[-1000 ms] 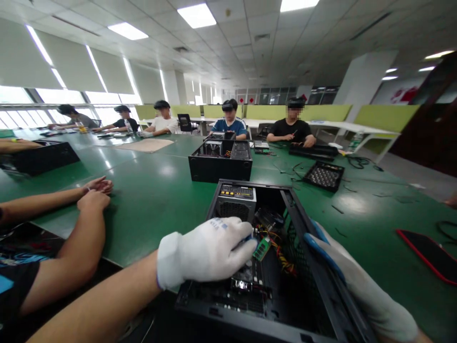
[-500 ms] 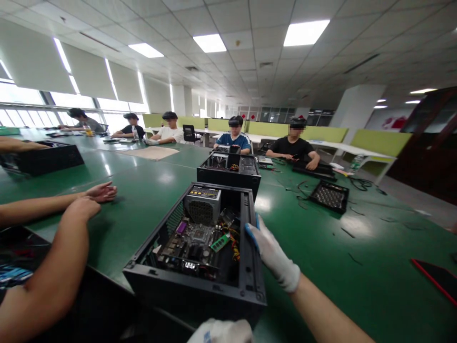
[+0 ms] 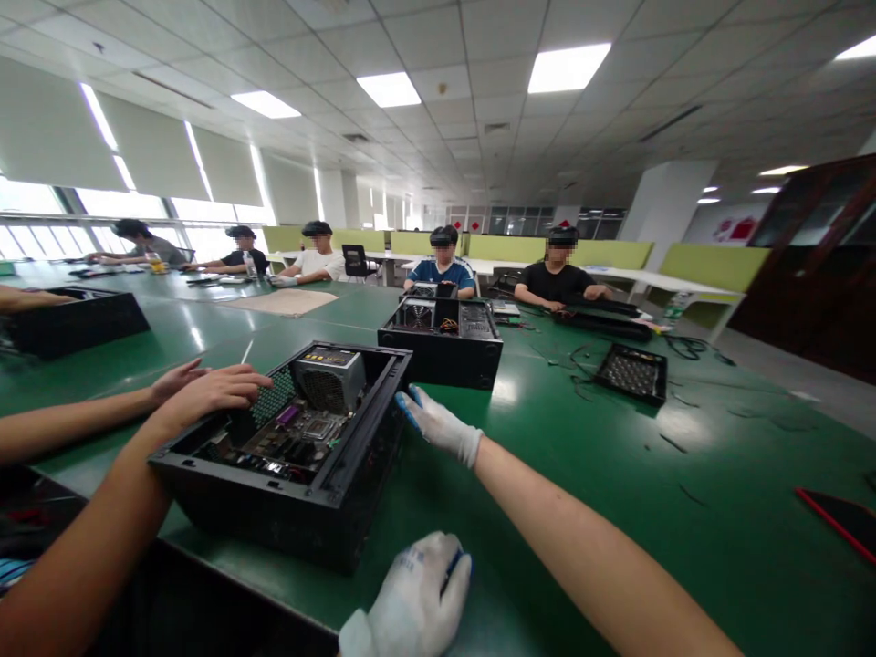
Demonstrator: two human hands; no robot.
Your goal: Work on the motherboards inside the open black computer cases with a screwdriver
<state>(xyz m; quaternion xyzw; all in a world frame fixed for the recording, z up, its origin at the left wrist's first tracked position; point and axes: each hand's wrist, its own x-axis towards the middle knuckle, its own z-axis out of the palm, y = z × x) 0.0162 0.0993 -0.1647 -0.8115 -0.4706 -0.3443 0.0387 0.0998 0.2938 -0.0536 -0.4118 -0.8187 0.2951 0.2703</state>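
Observation:
A black computer case [image 3: 274, 493] lies open side up at the table's front edge, with a silver power supply [image 3: 332, 374] and a circuit board [image 3: 301, 438] inside. My right hand [image 3: 442, 424], in a white glove with blue fingertips, is beside the case's right wall, fingers stretched out and holding nothing; whether they touch the wall is unclear. My left hand [image 3: 421, 589], gloved too, is low over the table edge right of the case, fingers loosely curved with a gap at the thumb and nothing held. A co-worker's bare hand [image 3: 219, 392] reaches over the case's left side.
A second black case [image 3: 442, 351] stands behind the first. At the right are a black slotted tray [image 3: 630, 374], loose cables [image 3: 688, 347] and a red-edged black object [image 3: 839, 520]. Several people sit around the green table [image 3: 581, 511]. Another case [image 3: 75, 324] is far left.
The near case has shifted left and turned toward the co-worker, whose hand is now over it. My right hand has moved left. My left hand has come further into view, apart from the case.

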